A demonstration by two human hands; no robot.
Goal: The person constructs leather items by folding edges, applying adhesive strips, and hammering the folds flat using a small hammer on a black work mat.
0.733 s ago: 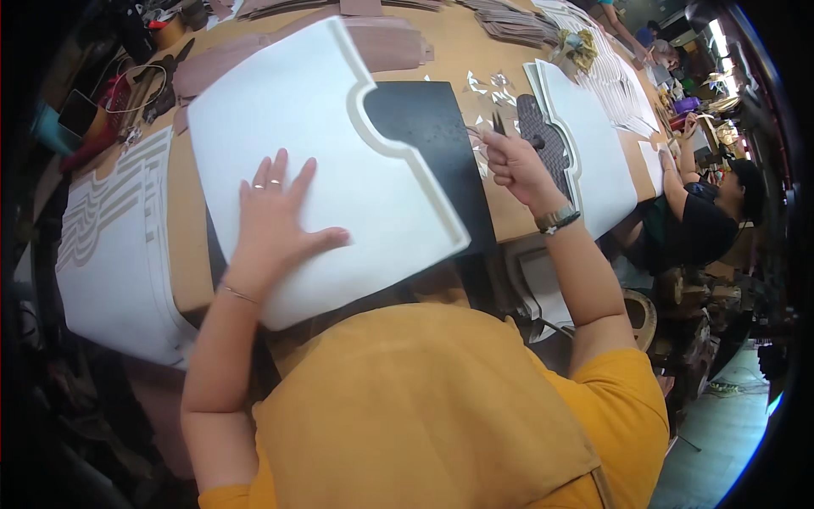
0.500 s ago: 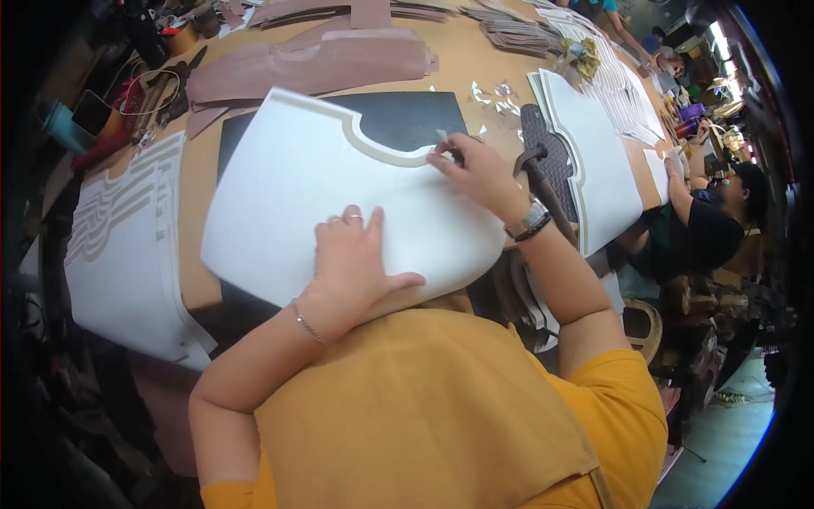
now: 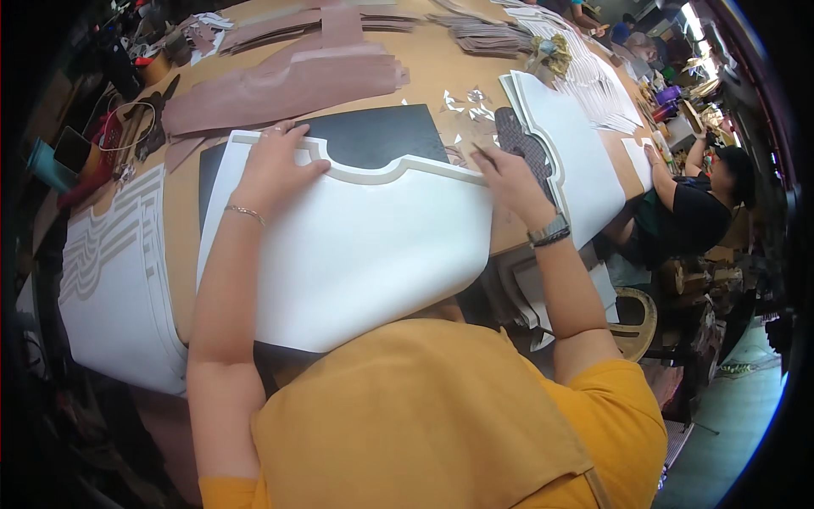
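A large white sheet panel (image 3: pixel 373 246) with a beige strip along its notched upper edge lies in front of me, its lower part curving over the table's near edge. My left hand (image 3: pixel 275 170) rests on the panel's upper left, thumb spread from the fingers, beside the cut-out. At the upper right corner my right hand (image 3: pixel 513 182) is closed in a pinch around a thin dark tool (image 3: pixel 484 156); its exact kind is too small to tell. Under the panel, a black mat (image 3: pixel 381 136) shows behind the cut-out.
Stacked white panels lie left (image 3: pixel 127 288) and right (image 3: pixel 585 153). Brown pieces (image 3: pixel 280 89) lie behind the mat, near small white scraps (image 3: pixel 471 106). A patterned dark piece (image 3: pixel 519 140) lies right of my right hand. A co-worker (image 3: pixel 704 204) sits at the far right.
My left hand has moved from the panel's lower middle up to its upper left edge. The panel has turned clockwise, and my right hand has moved to its right corner.
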